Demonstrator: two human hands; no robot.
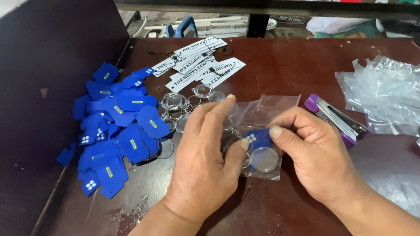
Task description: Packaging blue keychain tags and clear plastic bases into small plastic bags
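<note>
Both hands, left hand (pixel 205 161) and right hand (pixel 315 153), grip a clear bag (pixel 262 113) between blue tags (pixel 118 131) and a purple stapler (pixel 337 120).

A heap of blue tags (pixel 114 131), white paper labels (pixel 197 63), a purple stapler (pixel 337 120) and clear bags (pixel 385 94) lie on the brown table (pixel 284 61).

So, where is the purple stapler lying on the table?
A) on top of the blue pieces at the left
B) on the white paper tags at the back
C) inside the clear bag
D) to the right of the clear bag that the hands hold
D: the purple stapler lies right of the small clear bag, beyond the right hand.
</note>
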